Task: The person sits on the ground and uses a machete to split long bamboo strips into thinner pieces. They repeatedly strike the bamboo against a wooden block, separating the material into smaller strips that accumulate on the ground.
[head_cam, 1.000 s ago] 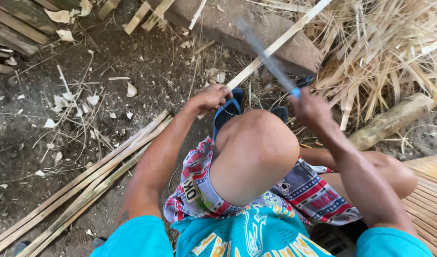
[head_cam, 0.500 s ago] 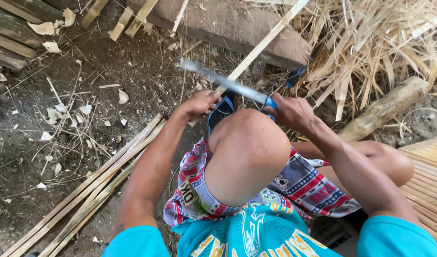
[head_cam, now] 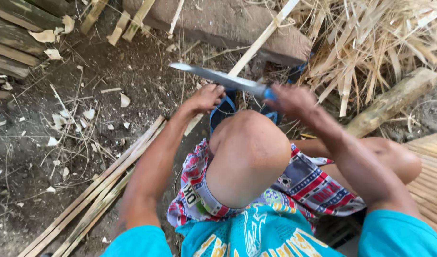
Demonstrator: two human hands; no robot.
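My right hand (head_cam: 292, 101) grips the blue handle of a long knife (head_cam: 213, 76), its grey blade pointing left and lying across a pale bamboo strip (head_cam: 263, 39). My left hand (head_cam: 206, 97) closes on the lower part of that strip, just below the blade. The strip runs up to the right toward a flat stone block (head_cam: 237, 26). My raised knee (head_cam: 249, 152) sits right under both hands and hides the strip's near end.
A bundle of split bamboo strips (head_cam: 99, 190) lies on the dirt at lower left. Dry straw (head_cam: 380, 38) and a thick bamboo piece (head_cam: 392, 102) are at right, old planks (head_cam: 13, 43) at upper left, shavings across the ground, a woven mat (head_cam: 432, 176) at the right edge.
The knife swung down from a raised, upright position to lie nearly level across the strip. My right hand dropped with it; my left hand stayed on the strip.
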